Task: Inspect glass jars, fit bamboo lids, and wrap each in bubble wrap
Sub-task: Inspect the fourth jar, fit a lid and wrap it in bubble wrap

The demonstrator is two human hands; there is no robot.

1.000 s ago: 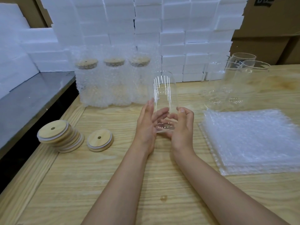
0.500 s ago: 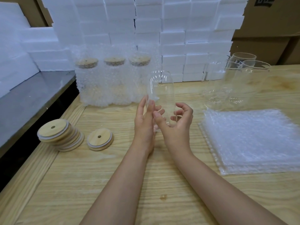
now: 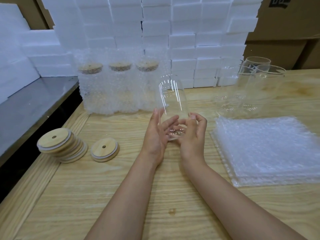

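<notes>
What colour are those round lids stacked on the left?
The bamboo lids are pale tan with white rims, seen in head view.

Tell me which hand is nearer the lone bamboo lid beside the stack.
Left. The left hand, on the glass jar, is right of the lid; the right hand is farther right.

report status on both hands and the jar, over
Left hand open against glass jar base, right hand curled round it. Jar bare: no lid, no wrap. Nothing blocking.
</notes>
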